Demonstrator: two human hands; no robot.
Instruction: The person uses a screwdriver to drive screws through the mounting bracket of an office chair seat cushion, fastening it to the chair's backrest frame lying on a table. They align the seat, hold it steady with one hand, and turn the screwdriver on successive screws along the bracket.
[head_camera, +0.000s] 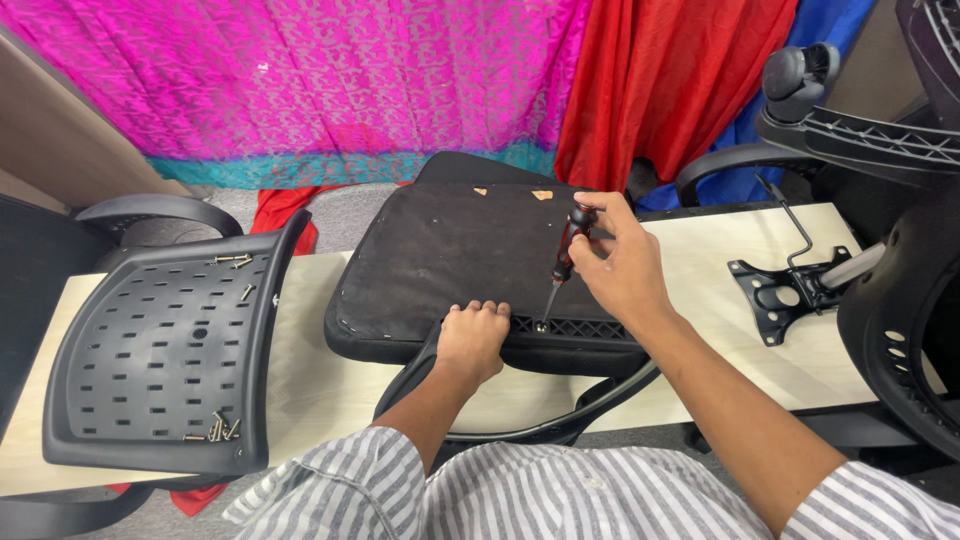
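Note:
A black chair seat cushion lies upside down on the pale table. My right hand grips a red-and-black screwdriver, its tip pressed down at the seat's near edge by a black slotted plastic armrest bracket. My left hand rests fingers curled on that same edge, just left of the tip, holding the bracket and seat down. The armrest's curved loop hangs below the table edge towards me.
A black perforated plastic backrest lies at the left with several loose screws on it. A black metal chair mechanism plate sits at the right, chair parts beyond it. Pink and red cloth hangs behind.

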